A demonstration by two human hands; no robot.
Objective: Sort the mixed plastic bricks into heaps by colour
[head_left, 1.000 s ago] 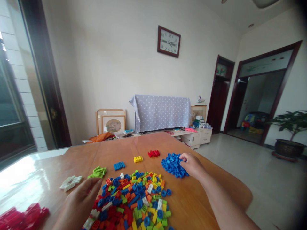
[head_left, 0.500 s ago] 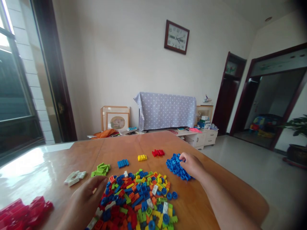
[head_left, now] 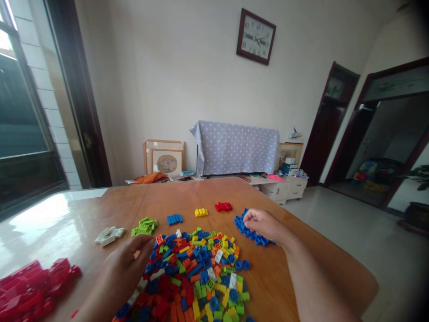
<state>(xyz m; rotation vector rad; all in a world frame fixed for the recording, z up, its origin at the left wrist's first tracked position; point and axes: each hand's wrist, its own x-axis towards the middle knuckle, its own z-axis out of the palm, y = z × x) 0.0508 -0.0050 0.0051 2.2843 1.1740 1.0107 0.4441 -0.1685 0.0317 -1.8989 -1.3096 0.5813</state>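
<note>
My left hand [head_left: 129,260] hangs over the left edge of a mixed heap of toy building bricks [head_left: 201,273]. Its thumb and forefinger come together beside an orange-red brick [head_left: 159,239]; I cannot tell whether they grip it. My right hand [head_left: 264,225] reaches over a pile of blue bricks [head_left: 241,226] on the right, partly covering it. The fingers there are pinched, and anything between them is hidden. Beyond the heap lie small groups of green bricks [head_left: 145,226], blue bricks [head_left: 174,219], yellow bricks [head_left: 201,213] and red bricks [head_left: 223,206].
White pieces [head_left: 109,235] rest on the wooden table [head_left: 174,194] at the left. Large red pieces [head_left: 36,288] are heaped at its near left. Past the far edge stand a low white cabinet [head_left: 291,191] and something under a dotted cloth [head_left: 237,147].
My right hand has shifted left across the blue pile, its fingers still pinched. My left hand stays by the orange-red brick. The whole view has tilted slightly.
</note>
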